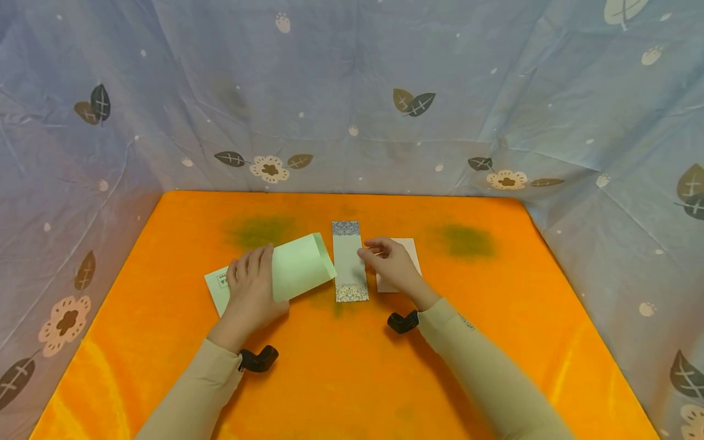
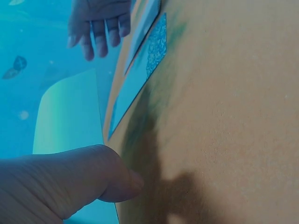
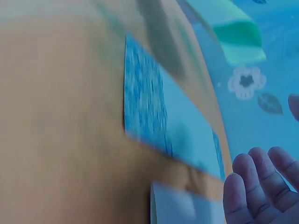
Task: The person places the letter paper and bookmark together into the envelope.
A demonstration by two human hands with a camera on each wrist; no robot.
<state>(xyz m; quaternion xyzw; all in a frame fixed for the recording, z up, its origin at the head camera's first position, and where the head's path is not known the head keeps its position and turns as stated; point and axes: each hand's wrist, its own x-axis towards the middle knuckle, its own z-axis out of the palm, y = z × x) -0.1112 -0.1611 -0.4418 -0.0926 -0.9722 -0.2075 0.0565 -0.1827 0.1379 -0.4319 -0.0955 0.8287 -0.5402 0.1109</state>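
My left hand [image 1: 252, 293] grips a pale green paper envelope [image 1: 301, 269] from above, its thumb [image 2: 112, 172] lying across the paper in the left wrist view. The envelope's mouth gapes slightly toward the right, and small dark print shows at its left end. To the right of that mouth lies a long, narrow paper card [image 1: 349, 260] with blue ornate bands at both ends. My right hand [image 1: 393, 266] hovers at this card's right edge, holding nothing, its fingers loosely bent. Under it lies a pale folded paper [image 1: 409, 247], partly covered by the hand.
An orange cloth [image 1: 341, 379] covers the table, with dark greenish patches on it. Blue-grey curtains [image 1: 352, 91] with leaf and flower prints stand behind and along both sides. A black wrist mount sits at each cuff.
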